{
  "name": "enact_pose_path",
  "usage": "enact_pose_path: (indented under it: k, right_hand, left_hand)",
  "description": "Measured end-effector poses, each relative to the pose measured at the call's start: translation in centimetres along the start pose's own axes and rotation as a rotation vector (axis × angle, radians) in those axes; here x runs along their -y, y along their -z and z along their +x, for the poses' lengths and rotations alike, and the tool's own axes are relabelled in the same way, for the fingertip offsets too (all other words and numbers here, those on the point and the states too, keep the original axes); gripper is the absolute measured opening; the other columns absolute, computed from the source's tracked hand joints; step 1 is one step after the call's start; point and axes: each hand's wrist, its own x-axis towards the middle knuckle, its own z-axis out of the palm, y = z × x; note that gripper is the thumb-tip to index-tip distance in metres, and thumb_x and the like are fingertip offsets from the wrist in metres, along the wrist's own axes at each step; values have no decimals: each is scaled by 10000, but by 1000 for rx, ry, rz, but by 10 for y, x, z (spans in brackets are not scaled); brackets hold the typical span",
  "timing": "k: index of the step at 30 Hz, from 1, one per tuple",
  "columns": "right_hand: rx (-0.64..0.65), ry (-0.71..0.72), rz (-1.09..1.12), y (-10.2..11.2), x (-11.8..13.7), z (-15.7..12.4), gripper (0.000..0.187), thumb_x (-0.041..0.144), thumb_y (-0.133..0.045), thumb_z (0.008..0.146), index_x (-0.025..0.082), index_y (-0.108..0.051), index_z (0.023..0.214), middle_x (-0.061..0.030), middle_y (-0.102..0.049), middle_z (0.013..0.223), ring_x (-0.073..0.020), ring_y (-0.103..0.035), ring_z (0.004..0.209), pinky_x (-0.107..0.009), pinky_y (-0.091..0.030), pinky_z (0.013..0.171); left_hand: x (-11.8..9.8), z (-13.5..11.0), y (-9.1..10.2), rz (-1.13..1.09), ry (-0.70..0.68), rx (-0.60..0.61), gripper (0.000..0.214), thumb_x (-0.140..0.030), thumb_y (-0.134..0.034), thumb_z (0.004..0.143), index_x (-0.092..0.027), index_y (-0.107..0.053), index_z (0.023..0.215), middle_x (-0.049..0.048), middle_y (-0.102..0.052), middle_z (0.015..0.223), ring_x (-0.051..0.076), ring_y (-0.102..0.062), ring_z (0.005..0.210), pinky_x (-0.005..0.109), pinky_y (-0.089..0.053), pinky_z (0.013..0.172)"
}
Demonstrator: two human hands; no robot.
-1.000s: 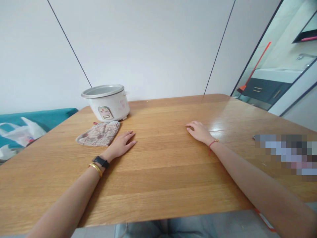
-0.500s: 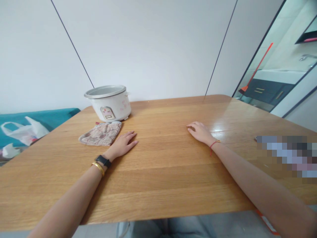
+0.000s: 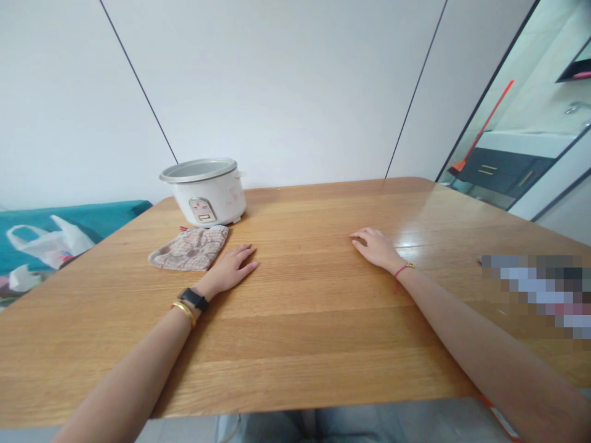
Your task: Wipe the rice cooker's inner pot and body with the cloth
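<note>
My left hand [image 3: 231,269] lies flat on the wooden table [image 3: 295,326], fingers stretched out and holding nothing. Just beyond its left side is a folded checked cloth [image 3: 190,249]; I cannot tell whether the hand touches it. Behind the cloth stands a white rice cooker [image 3: 207,194] without a lid, its front panel facing me. A small red thing [image 3: 183,229] shows between cloth and cooker. My right hand [image 3: 375,246] rests on the table to the right of the middle, palm down, fingers extended and a little bent, with nothing in it.
At the right edge of the table lies something blurred into blocks [image 3: 540,289]. A white plastic bag [image 3: 50,246] sits on a teal seat [image 3: 115,215] at the left. A red broom [image 3: 482,129] leans in the doorway at the far right. A pale wall panel [image 3: 295,92] rises behind the table.
Both hands stay in place on the table. The whole view has shifted very slightly, with things appearing a little farther right.
</note>
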Motion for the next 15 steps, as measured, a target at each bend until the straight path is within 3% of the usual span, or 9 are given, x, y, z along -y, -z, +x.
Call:
enact_pose_path:
  k: [15]
  right_hand:
    - [-19,26,6,-4,-4,0,334,339,-507,1026,247,-774,1204,-98,-721,1292,-286,-634,1224,-466,-467,1122]
  left_hand:
    - [1,0,1,-23,-3,-12,841,-755,-365,989,-131,-585,1508,168,-482,1631,323,-455,1516,475,-290,1303]
